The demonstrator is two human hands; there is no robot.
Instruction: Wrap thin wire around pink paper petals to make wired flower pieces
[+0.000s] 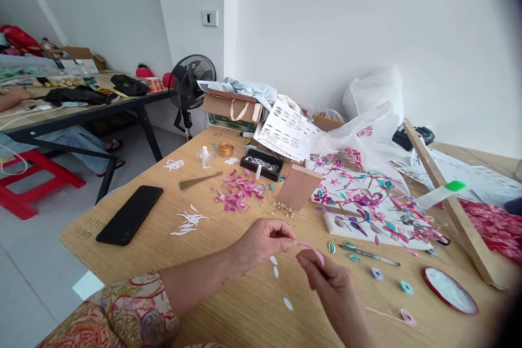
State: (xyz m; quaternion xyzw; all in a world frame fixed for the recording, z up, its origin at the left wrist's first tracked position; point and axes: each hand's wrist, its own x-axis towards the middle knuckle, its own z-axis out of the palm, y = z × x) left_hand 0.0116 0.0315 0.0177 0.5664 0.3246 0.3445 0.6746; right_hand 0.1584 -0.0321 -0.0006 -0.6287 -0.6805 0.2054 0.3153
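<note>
Pink paper strip pinched between both hands

Left hand point(265, 239) and right hand point(326, 272) clamp the pink strip point(310, 247), stretched left-right above the surface point(228, 304).

Head view, forward-down over wooden table point(228, 304), close.

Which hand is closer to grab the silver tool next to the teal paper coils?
Probably the right hand: it sits just beside the silver tool, while the left hand lies farther away. Both hands pinch the pink paper strip.

A craft workroom: paper petals point(238, 191), quilled flower panel point(369, 201), cluttered worktables point(228, 304)
</note>
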